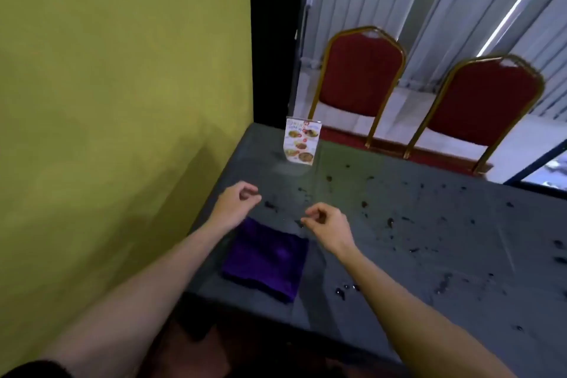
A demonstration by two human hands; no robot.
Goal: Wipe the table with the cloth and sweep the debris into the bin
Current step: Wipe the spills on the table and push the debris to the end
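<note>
A folded purple cloth (266, 259) lies flat on the grey table (399, 301) near its front left corner. Dark crumbs and specks of debris (391, 222) are scattered over the table's middle and right. My left hand (237, 201) hovers just beyond the cloth's far left corner, fingers loosely curled, holding nothing. My right hand (326, 224) hovers beyond the cloth's far right corner, fingers also loosely curled and empty. Neither hand touches the cloth. No bin is in view.
A small standing menu card (302, 141) sits at the table's far left. Two red chairs with gold frames (359, 83) (481, 107) stand behind the far edge. A yellow-green wall (122, 101) runs along the table's left side.
</note>
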